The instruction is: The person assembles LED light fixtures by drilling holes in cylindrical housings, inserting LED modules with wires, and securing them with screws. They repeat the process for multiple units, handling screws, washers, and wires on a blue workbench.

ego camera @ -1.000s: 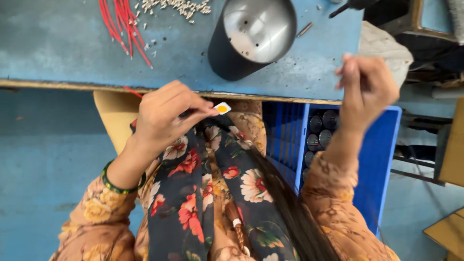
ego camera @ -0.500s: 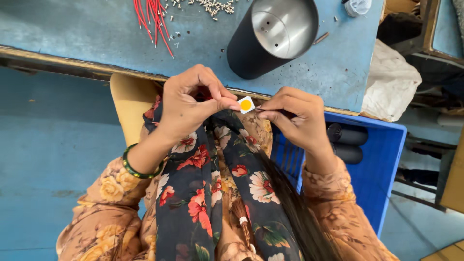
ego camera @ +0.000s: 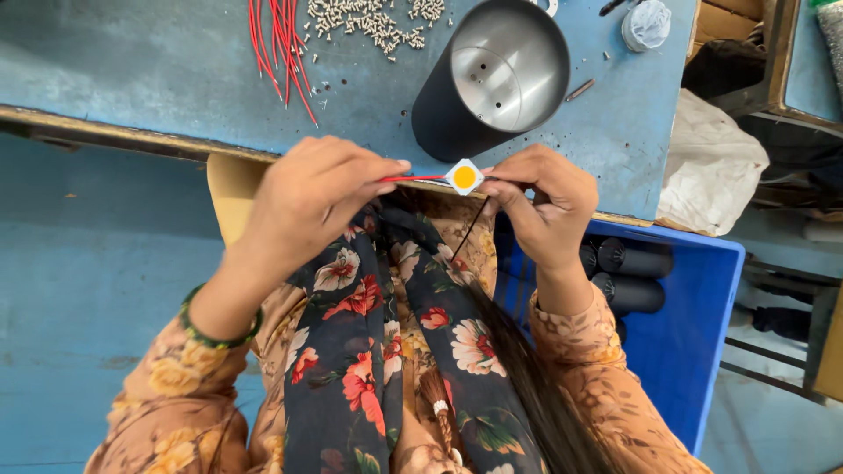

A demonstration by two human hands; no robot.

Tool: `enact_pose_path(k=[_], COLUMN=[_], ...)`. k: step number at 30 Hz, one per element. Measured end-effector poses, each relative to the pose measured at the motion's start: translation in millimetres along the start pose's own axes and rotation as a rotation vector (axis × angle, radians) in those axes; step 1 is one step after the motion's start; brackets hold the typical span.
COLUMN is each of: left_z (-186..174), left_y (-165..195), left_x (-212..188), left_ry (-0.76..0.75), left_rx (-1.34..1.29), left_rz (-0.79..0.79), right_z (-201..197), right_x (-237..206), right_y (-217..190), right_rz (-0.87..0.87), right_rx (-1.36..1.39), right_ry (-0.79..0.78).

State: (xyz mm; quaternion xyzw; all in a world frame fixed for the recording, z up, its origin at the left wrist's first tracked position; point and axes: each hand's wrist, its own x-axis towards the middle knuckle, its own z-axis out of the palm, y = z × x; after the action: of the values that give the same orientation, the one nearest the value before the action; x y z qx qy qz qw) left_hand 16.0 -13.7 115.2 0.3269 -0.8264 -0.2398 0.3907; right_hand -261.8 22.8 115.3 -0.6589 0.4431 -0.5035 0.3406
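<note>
Two hands hold a small LED chip and its wires between them over a floral lap

The left hand pinches a red wire that runs to the white chip with a yellow centre; the right hand grips the chip's other side, a thin black wire hanging below it. Just beyond the hands a black cylindrical housing stands open on the blue table, with loose red wires and small screws farther off. Beside the right wrist, a blue crate holds black cylinders
</note>
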Motion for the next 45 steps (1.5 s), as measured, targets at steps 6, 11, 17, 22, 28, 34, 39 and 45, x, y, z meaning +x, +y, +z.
enact_pose_path(k=[6, 11, 17, 22, 28, 34, 39, 45], left_z=[-39, -58, -66, -28, -8, 21, 42, 12], left_y=[19, 35, 29, 15, -2, -14, -23, -60], left_x=[6, 25, 86, 118, 122, 122, 125, 150], left_ry=[-0.107, -0.005, 0.208, 0.238, 0.209, 0.295, 0.41, 0.137], left_rx=[0.211, -0.086, 0.037, -0.057, -0.054, -0.228, -0.368, -0.738], left_rz=[0.047, -0.063, 0.276, 0.349, 0.279, 0.138, 0.088, 0.108], right_z=[12, 3, -35, -46, -45, -28, 0, 30], right_x=[18, 45, 87, 106, 91, 104, 113, 96], right_y=[-23, -51, -77, -65, -25, 25, 37, -3], right_rz=[-0.029, -0.345, -0.565, -0.613, -0.478, -0.446, -0.41, -0.398], right_rx=[-0.008, -0.26, -0.498, -0.612, -0.53, -0.25, -0.059, -0.19], right_ry=[-0.054, -0.142, 0.056, 0.186, 0.149, 0.371, 0.557, 0.52])
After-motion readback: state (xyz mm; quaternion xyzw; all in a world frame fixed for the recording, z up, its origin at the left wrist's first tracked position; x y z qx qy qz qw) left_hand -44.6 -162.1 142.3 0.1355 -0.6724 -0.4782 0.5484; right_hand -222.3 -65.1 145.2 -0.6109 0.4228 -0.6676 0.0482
